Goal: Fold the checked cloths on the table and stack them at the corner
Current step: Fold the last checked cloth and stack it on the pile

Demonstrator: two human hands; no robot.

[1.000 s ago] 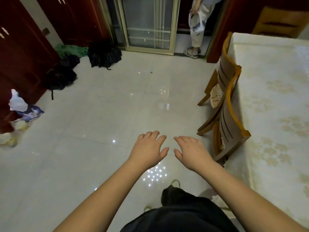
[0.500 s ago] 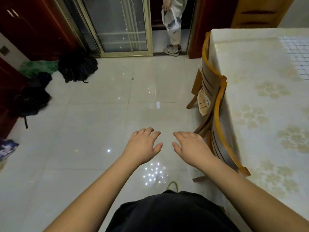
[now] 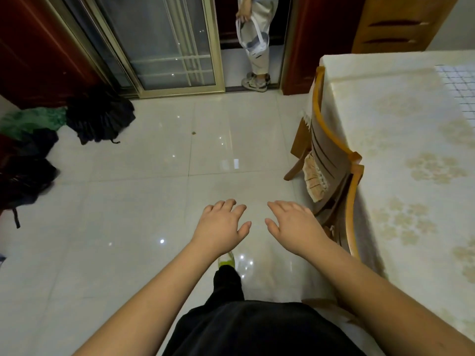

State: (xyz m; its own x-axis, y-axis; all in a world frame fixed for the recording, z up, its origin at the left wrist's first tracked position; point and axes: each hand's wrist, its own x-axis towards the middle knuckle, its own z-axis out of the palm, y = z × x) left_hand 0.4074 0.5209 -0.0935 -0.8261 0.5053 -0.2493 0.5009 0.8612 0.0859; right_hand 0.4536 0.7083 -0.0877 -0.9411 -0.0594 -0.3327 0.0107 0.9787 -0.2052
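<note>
Since a second ago the view has swung right, bringing more surface (image 3: 401, 150) and a checked cloth (image 3: 457, 80) into sight. Left hand (image 3: 221, 228) and right hand (image 3: 295, 227) hover over the floor, each grip wide and holding nothing. Step judged: approach; next, reach the cloth.

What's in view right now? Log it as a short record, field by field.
left hand: open, held over the floor, holds nothing
right hand: open, held over the floor, holds nothing
checked cloth: on the table, at the frame's right edge, not yet touched
table: right of the hands, floral cover
chair: pushed against the table's side
</note>
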